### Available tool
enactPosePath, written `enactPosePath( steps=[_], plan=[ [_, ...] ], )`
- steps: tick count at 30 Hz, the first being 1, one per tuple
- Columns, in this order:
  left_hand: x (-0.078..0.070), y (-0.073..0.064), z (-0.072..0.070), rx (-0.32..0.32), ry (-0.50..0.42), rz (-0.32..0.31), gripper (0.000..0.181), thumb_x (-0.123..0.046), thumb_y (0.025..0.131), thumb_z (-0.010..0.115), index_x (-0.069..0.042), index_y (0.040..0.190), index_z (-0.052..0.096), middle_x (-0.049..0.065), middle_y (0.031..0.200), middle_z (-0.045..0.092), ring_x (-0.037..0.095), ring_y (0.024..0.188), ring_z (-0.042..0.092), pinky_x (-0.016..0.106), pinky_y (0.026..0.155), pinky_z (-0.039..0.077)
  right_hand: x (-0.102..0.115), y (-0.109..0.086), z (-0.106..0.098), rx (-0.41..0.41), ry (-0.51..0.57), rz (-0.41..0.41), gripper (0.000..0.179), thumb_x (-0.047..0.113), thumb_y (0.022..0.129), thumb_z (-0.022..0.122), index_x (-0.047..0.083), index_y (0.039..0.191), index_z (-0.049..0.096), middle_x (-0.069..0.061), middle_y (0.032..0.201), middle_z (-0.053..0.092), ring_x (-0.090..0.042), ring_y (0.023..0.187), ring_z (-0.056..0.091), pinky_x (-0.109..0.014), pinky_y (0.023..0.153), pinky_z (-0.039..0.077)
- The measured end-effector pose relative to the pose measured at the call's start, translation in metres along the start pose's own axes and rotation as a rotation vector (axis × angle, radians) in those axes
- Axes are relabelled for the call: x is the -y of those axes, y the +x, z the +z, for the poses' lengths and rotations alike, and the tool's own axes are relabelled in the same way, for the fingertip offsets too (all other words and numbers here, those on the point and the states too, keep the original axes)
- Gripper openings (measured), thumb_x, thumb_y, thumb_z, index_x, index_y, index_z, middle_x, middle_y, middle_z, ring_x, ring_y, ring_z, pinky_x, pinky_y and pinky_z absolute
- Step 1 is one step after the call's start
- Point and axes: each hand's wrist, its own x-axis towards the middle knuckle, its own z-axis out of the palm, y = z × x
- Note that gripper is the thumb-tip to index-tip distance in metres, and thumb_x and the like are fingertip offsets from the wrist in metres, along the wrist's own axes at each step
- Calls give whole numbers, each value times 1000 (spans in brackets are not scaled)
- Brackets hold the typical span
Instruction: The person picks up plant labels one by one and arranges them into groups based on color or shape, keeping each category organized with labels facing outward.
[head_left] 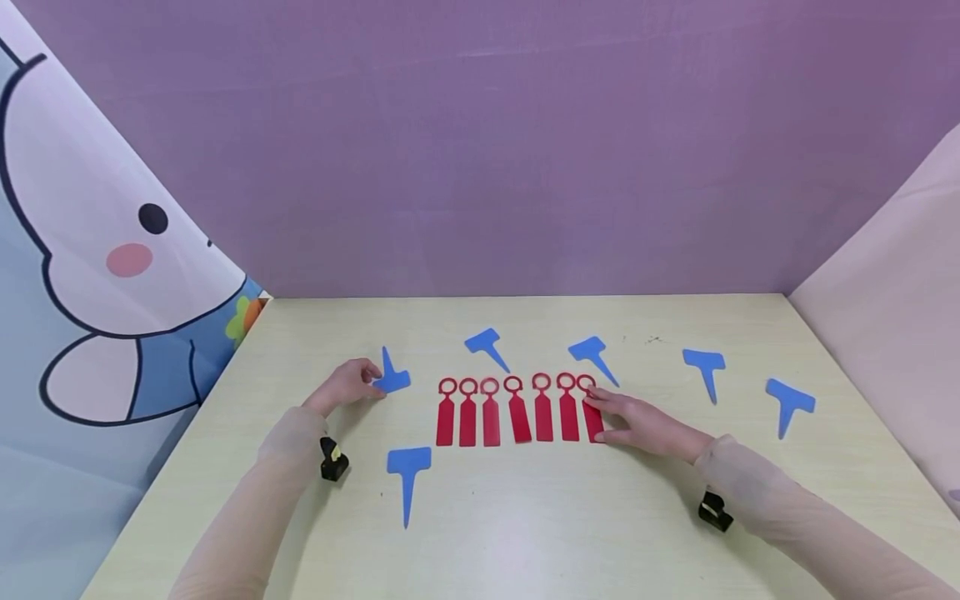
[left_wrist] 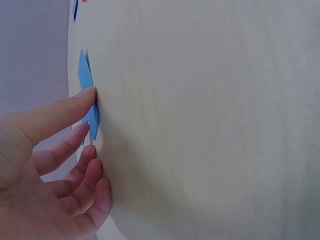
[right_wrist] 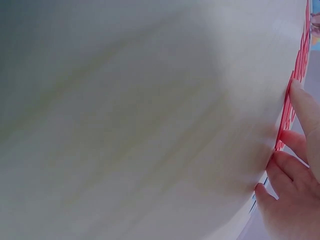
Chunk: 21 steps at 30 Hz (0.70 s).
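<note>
Several red tags with ring tops lie in a row across the middle of the table, rings pointing away. On the rightmost red tag rests my right hand, its fingers extended and touching the tag; the right wrist view shows the fingertips against red edges. Left of the row, my left hand pinches one end of a blue T-shaped plant label, whose stem points away. In the left wrist view the thumb lies over this blue label, with the index fingertip at its edge.
More blue T-shaped labels lie scattered: one near the front left, two behind the row, two at the right. A purple backdrop stands behind the table, with a cartoon-print cloth at the left.
</note>
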Motion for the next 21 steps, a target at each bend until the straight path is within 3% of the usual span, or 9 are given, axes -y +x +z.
enactPosePath(
  steps=[21],
  plan=[
    [-2, 0, 2, 19, -17, -7, 30, -7, 76, 66, 7, 99, 53, 13, 88, 49, 23, 81, 44, 33, 72, 41, -1, 1, 1, -3, -11, -31, 64, 30, 78, 66, 2, 131, 42, -18, 139, 31, -37, 126, 29, -44, 95, 36]
  ],
)
